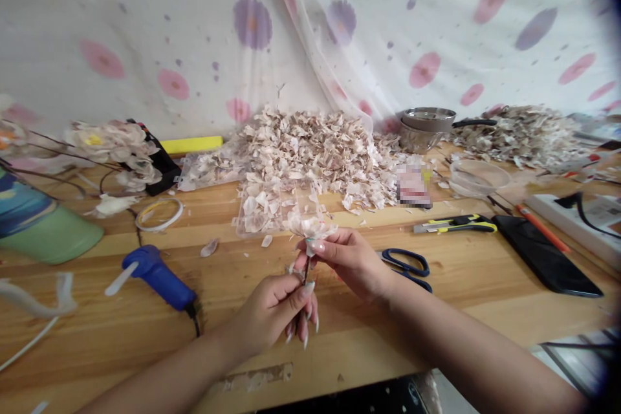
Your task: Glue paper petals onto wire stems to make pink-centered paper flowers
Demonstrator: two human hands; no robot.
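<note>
Above the front part of the table I hold a handmade flower (310,225) upright, its pale petals spread on a thin dark stem. My left hand (286,310) is closed round the stem low down, thumb on top. At the base of the petals my right hand (347,259) pinches the flower between thumb and fingers. A clear compartment box (240,225) with loose petals lies just behind the flower. Blue-handled scissors (412,262) rest beside my right hand, partly hidden by it. To the left lies a blue glue gun (162,278) with a glue stick in it.
A large heap of dried petals (310,149) covers the back middle; another heap (524,136) is at the right. A utility knife (456,225), black phone (548,255) and power strip (577,226) lie right. Finished flowers (104,142), a tape roll (159,215) and green pot (53,233) are left.
</note>
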